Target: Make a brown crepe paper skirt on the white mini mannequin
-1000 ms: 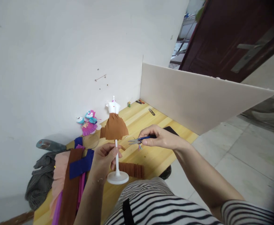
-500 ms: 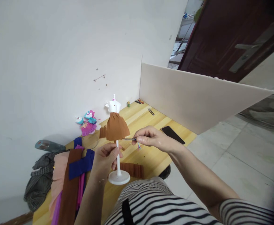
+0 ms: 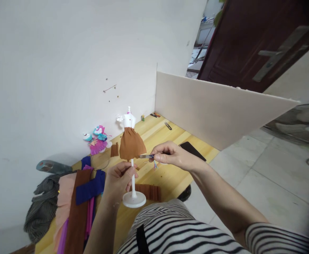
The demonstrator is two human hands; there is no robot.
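Observation:
A small white dress-form stand is held upright above the table, wearing a gathered brown skirt. My left hand is closed around its pole just below the hem. Pinched in my right hand is a pair of small scissors, blades pointing left. Their tips meet the skirt's lower right edge; whether they cut into the cloth I cannot tell. Pink and blue threads dangle beneath the right fingers. Pleated brown cloth lies behind the stand's base.
Folded fabrics, among them a blue piece and a peach piece, are heaped at the left. Thread snips and a black phone rest on the wooden table. A white partition borders the right side.
The scissors have turned slightly, showing their blades more broadly at the hem. My left hand keeps its hold on the pole. The whole view has shifted a little.

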